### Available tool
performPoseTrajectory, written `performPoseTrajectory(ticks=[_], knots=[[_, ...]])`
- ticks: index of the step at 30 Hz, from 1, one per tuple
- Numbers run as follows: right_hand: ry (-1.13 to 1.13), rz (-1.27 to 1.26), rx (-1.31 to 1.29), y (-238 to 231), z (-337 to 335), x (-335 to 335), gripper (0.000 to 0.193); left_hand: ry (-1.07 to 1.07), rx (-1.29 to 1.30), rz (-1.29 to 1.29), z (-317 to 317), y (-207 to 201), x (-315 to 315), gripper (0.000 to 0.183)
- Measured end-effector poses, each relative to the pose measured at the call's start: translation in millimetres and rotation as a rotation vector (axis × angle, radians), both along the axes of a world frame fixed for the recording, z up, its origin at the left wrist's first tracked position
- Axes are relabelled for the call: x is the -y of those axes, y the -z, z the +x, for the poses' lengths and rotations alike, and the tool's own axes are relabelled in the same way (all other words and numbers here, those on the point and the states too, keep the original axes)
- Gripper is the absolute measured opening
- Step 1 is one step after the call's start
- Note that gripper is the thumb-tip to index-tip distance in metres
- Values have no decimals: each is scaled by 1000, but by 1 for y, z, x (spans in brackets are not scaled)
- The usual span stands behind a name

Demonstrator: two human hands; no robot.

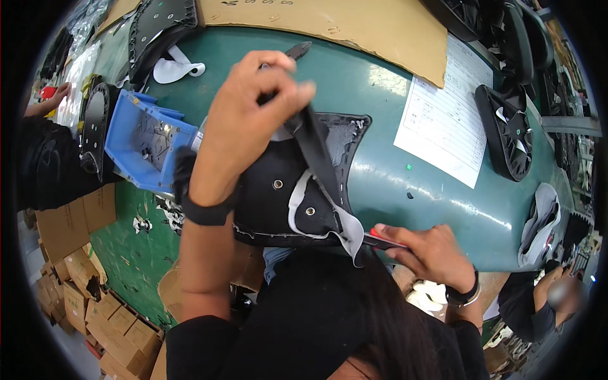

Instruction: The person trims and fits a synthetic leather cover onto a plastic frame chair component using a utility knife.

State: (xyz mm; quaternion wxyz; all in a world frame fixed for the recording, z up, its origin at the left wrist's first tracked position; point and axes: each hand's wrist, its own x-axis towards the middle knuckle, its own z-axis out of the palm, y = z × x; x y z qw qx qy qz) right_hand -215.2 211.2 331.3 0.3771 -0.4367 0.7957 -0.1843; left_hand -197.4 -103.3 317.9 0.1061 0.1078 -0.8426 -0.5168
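On the bench in front of me lies a black upholstered panel [256,190] with two metal eyelets and a stapled edge. My left hand [247,111] is above its far part, fingers closed on a dark fabric strip [313,149] pulled up from the panel. Beyond those fingers shows the dark pointed tip of a tool [299,50]; whether the hand holds it is unclear. A pale trimmed edge [296,209] curls over the panel's near right corner. There my right hand [434,253] grips a red and black utility knife [383,242], its tip by the fabric.
A blue bin [136,136] with small parts stands left of the panel. Cardboard [329,19] and a printed sheet [443,120] lie on the green bench [380,190]. Black padded pieces [506,133] sit at right. Other people are at far left and lower right.
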Motion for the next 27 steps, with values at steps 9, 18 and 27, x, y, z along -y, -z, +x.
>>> performPoseTrajectory(ticks=[9, 18, 27], knots=[[-142, 42, -328, -15, -41, 17, 37, 159, 75, 223, 98, -35, -3, 14], [-381, -7, -456, -28, -55, 40, 39, 427, 10, -232, 87, 19, -63, 17], [-185, 149, -277, -26, -11, 15, 50, -147, -482, 1187, 78, 27, 6, 16]])
